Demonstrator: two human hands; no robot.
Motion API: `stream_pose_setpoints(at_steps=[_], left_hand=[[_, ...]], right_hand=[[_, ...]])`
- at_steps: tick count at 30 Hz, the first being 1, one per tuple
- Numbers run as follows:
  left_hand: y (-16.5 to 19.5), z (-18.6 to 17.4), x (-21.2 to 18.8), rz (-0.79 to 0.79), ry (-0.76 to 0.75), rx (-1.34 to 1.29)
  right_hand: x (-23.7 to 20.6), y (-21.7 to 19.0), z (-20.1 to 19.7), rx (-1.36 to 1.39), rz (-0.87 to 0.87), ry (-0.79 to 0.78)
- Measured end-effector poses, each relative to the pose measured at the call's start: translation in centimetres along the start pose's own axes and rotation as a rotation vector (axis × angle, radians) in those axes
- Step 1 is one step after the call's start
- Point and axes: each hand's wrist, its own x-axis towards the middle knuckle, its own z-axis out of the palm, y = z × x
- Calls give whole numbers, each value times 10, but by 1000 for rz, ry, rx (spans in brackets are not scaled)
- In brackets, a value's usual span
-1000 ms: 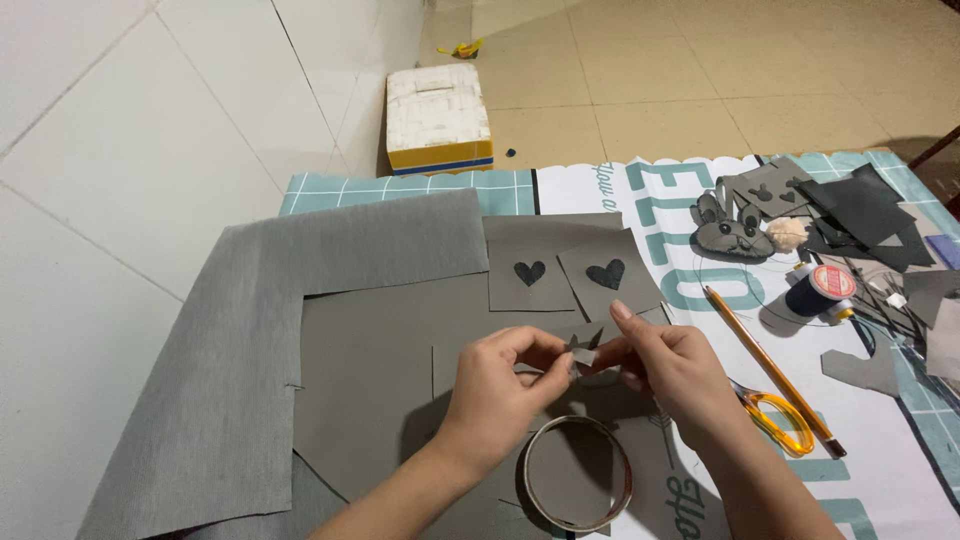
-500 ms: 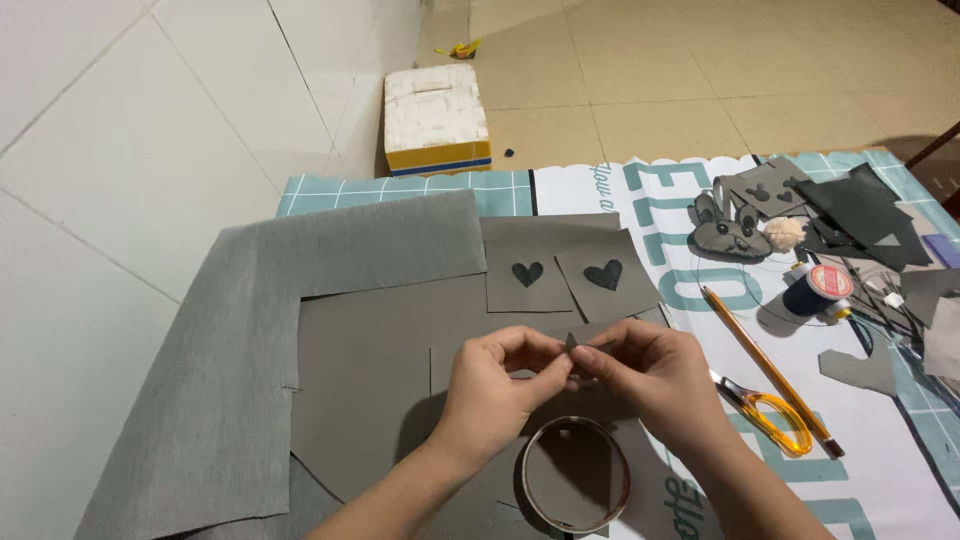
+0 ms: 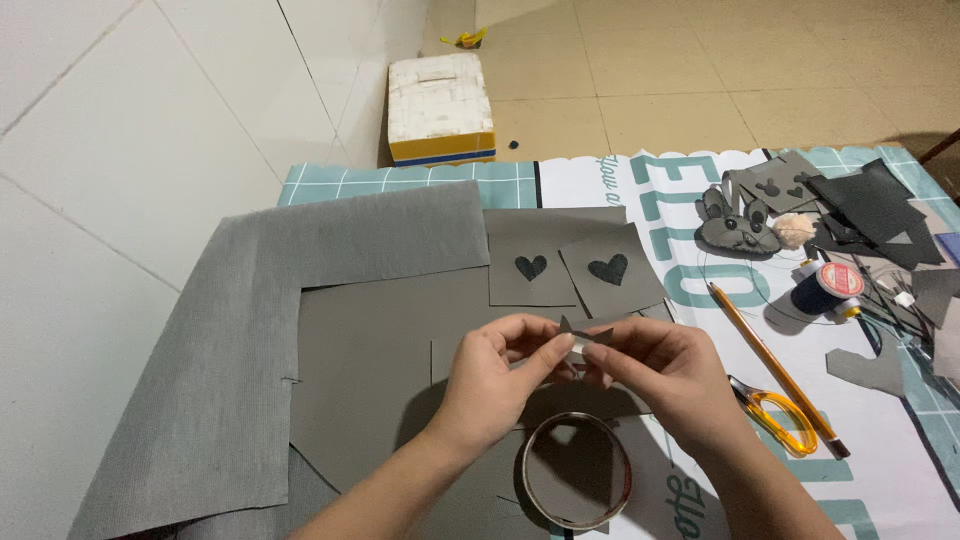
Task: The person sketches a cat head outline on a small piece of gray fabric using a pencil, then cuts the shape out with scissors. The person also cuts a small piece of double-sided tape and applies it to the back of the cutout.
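We see a big sheet of grey fabric (image 3: 250, 330) spread over the printed mat (image 3: 900, 500), with a darker grey sheet (image 3: 370, 370) lying on top of it. Beyond the mat, a white and yellow box (image 3: 440, 110) sits on the tiled floor. On the dark sheet lie two grey squares with black hearts (image 3: 575, 268), side by side and partly overlapping. Just below our hands a roll of clear tape (image 3: 575, 470) lies flat.

Our left hand (image 3: 495, 375) and right hand (image 3: 665, 375) meet above the dark sheet, fingertips nearly touching. Between them we pinch a small grey felt piece (image 3: 583, 337) with pointed tips, both hands closed narrowly on it with thumb and forefinger, holding it just above the sheet.

To the right lie a pencil (image 3: 775, 370) and, just beside it, yellow-handled scissors (image 3: 780, 420). Farther off sit a spool of dark thread (image 3: 825, 290), a grey felt rabbit face (image 3: 735, 225) and loose dark scraps (image 3: 870, 205).
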Motion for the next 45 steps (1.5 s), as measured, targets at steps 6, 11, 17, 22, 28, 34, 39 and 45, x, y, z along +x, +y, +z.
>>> stream_pose_setpoints(at_steps=[6, 11, 17, 22, 28, 34, 39, 45], left_hand=[[0, 1, -2, -61, -33, -151], [4, 1, -1, -21, 34, 62], [12, 3, -9, 56, 72, 110], [19, 5, -12, 244, 73, 334], [21, 1, -16, 494, 89, 507], [19, 1, -17, 625, 87, 661], [18, -1, -19, 636, 82, 700], [13, -4, -18, 734, 39, 849]], right_hand=[[1, -6, 2, 27, -14, 90], [-7, -17, 16, -233, -435, 345], [-14, -26, 25, -800, -804, 305], [-13, -27, 25, -723, -714, 237], [-13, -26, 24, -719, -655, 205], [-12, -25, 22, -737, -617, 181], [-12, -24, 22, -739, -621, 164], [-9, -21, 19, -800, -568, 131]])
